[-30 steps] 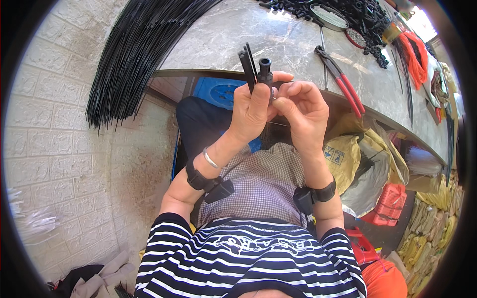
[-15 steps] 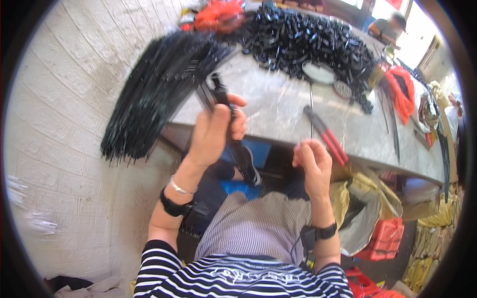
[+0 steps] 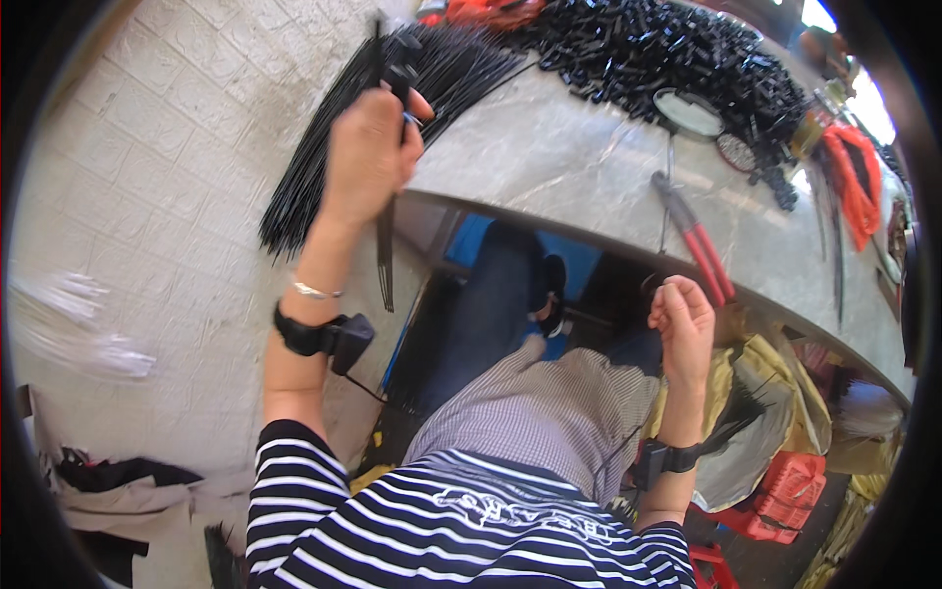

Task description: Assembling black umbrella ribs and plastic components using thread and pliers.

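The left hand [image 3: 371, 147] is clamped on a few dark rods [image 3: 386, 265] together with a black fitting [image 3: 398, 64], which pokes out above the fist — blurred, so whether the rods sit in the fitting or only beside it, I cannot tell. This hand hangs by the left front corner of the counter [image 3: 579, 147], in front of a big bundle of thin black rods [image 3: 324, 167] that spills over the left end; contact with the bundle cannot be made out. The right hand [image 3: 685, 324] is held apart from it, just off the front edge, fingers curled and tips together; anything small between them is too fine to see. As far as it shows, the few rods and the fitting are gathered in one grip, but I cannot judge whether that piece is complete. Plenty looks left to work through — the bundle is thick, and a heap of small black pieces [image 3: 667, 59] covers the far edge. Nearer the front edge, right of the middle, red-handled cutters [image 3: 702, 231] lie unheld, with a round dish [image 3: 689, 114] behind them by the heap.
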